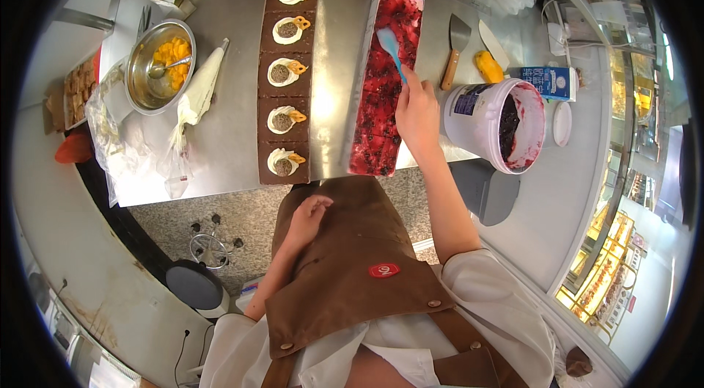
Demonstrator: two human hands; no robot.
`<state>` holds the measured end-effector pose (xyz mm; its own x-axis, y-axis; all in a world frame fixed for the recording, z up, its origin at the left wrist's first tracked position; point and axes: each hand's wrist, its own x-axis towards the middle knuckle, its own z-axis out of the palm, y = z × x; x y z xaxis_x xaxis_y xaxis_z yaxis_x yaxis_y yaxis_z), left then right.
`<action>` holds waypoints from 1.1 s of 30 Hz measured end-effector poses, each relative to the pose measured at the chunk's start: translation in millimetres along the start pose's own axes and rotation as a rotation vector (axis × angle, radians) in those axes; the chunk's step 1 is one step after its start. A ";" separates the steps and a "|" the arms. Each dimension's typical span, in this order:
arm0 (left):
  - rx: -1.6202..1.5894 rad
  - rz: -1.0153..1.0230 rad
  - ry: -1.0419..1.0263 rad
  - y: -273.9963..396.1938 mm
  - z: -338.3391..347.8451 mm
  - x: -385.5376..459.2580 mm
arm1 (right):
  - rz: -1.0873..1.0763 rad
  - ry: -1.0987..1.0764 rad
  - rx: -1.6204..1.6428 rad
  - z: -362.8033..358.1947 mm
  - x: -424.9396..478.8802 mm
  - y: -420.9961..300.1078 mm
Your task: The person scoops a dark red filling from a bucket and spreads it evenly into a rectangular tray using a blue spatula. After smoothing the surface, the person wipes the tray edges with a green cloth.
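My right hand (418, 113) grips the handle of a light-blue spatula (389, 41). The spatula's blade lies on the glossy red berry topping of a long cake strip (377, 113) in a narrow white tray. Hanging in front of my brown apron (352, 228), my left hand (309, 217) is loosely curled and holds nothing I can see. To the left of the berry strip runs a row of chocolate cake slices (285, 93), each with piped cream, a speckled ball and a small pretzel-shaped piece. A white plastic tub (476, 113) with dark berry filling stands beside my right forearm.
A steel bowl (144, 93) holds yellow fruit chunks and a spoon, near a filled piping bag (204, 85). Farther right lie a wooden-handled scraper (454, 55), a knife (492, 38), a mango piece (488, 66) and a blue carton (550, 82). A stool (195, 283) stands below.
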<state>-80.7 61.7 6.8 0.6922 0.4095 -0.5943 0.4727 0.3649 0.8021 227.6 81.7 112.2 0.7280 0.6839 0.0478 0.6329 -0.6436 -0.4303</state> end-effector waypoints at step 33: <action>0.050 -0.091 0.039 3.2 29.2 18.6 | -0.013 0.127 0.161 5.4 71.2 88.6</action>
<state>-50.3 46.0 0.1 0.6238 0.4092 -0.6659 0.5600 0.3603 0.7461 334.1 75.3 72.6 0.7537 0.6366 0.1633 0.5998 -0.5647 -0.5669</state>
